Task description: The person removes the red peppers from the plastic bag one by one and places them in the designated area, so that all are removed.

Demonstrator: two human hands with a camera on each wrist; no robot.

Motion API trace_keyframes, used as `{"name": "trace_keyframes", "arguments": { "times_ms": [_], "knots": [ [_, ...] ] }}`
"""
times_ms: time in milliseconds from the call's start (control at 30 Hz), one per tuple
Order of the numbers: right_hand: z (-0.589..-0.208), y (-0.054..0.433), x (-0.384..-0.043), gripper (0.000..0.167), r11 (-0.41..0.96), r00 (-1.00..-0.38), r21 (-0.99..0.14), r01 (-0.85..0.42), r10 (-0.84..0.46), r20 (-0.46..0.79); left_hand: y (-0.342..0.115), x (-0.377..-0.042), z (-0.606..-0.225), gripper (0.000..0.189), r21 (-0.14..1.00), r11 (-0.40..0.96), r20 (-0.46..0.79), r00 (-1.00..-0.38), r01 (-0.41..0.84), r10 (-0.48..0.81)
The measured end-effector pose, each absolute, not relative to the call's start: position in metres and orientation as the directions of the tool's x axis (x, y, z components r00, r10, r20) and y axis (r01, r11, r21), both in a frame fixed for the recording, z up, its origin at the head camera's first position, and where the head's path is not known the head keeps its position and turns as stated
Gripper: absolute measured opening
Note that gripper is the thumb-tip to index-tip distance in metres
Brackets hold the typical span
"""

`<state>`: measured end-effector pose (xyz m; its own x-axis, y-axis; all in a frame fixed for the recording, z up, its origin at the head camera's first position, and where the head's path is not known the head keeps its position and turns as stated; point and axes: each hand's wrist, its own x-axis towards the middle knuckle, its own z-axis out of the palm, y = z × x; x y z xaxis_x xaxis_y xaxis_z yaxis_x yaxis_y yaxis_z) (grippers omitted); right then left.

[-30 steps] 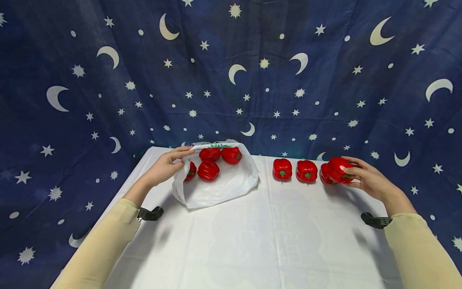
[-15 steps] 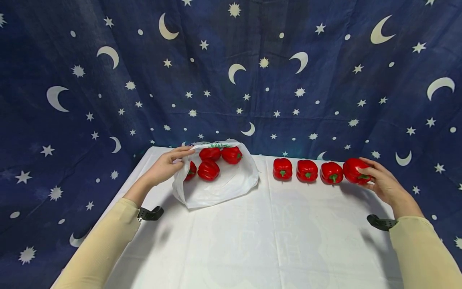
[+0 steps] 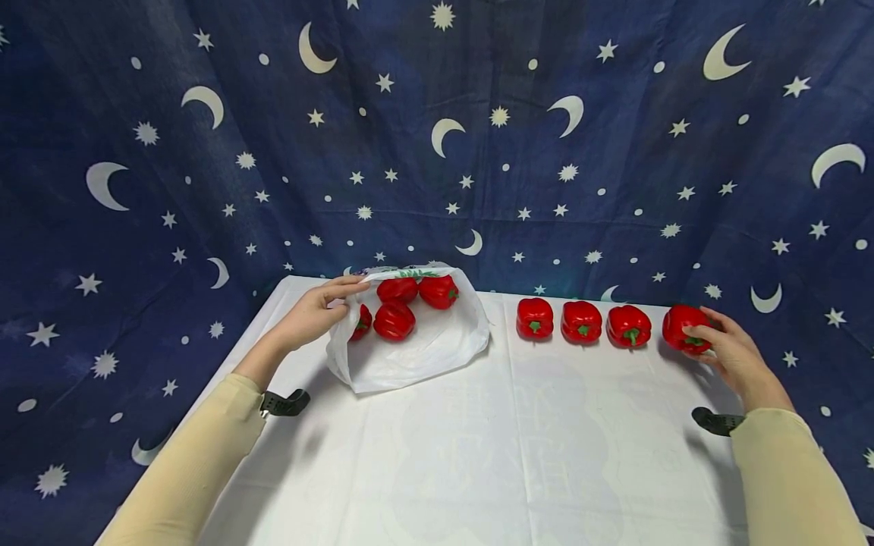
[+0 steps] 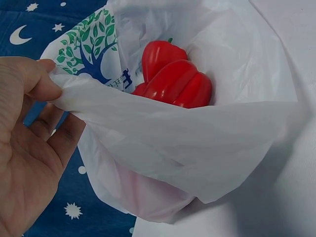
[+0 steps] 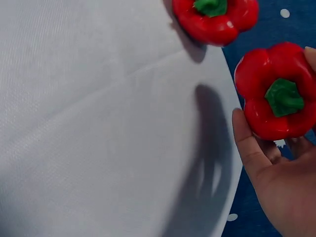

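Right hand [image 3: 743, 362] moved its gripped pepper [image 3: 680, 324] rightward, stem [image 5: 285, 98] and axis facing person [image 3: 187, 462] (left [image 3: 309, 315] pinches bag [image 3: 423, 362]).

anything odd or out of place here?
Nothing stands out. Three red peppers sit in a row, stems facing the near side; the right hand grips a fourth pepper at its end. The left hand pinches the white bag; bagged peppers lie at mixed angles, probably just loose contents. No visible spill or damage.

We see the bag [image 3: 437, 356] on the table [image 3: 437, 470], four peppers [image 3: 394, 321] inside, the left hand [image 3: 310, 315] at its left rim, the curtain [image 3: 437, 167] behind. Three peppers [image 3: 581, 323] line up right of the bag; farther right, the right hand [image 3: 737, 355] holds another pepper [image 3: 680, 327].
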<state>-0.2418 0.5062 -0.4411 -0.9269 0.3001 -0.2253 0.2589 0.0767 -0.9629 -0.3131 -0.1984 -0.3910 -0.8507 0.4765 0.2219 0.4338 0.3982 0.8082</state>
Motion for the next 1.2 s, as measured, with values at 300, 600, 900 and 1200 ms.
{"name": "trace_keyframes", "arguments": {
  "times_ms": [300,600,900,1200],
  "knots": [
    [-0.455,0.512,-0.253,0.102,0.244,-0.898,-0.91,0.335,0.374,-0.23,-0.197,-0.312,-0.391,0.047,0.813,0.404,0.207,-0.857,0.419,0.472],
    [-0.458,0.515,-0.258,0.1,0.318,-0.902,-0.873,0.369,0.35,-0.253,-0.196,-0.311,-0.391,0.048,0.801,0.425,0.198,-0.857,0.421,0.475],
    [-0.457,0.51,-0.265,0.091,0.385,-0.919,-0.853,0.353,0.314,-0.238,-0.197,-0.31,-0.387,0.048,0.8,0.435,0.185,-0.859,0.414,0.478],
    [-0.461,0.508,-0.27,0.085,0.368,-0.902,-0.854,0.368,0.364,-0.232,-0.195,-0.31,-0.387,0.048,0.805,0.427,0.183,-0.856,0.413,0.483]
  ]
}}
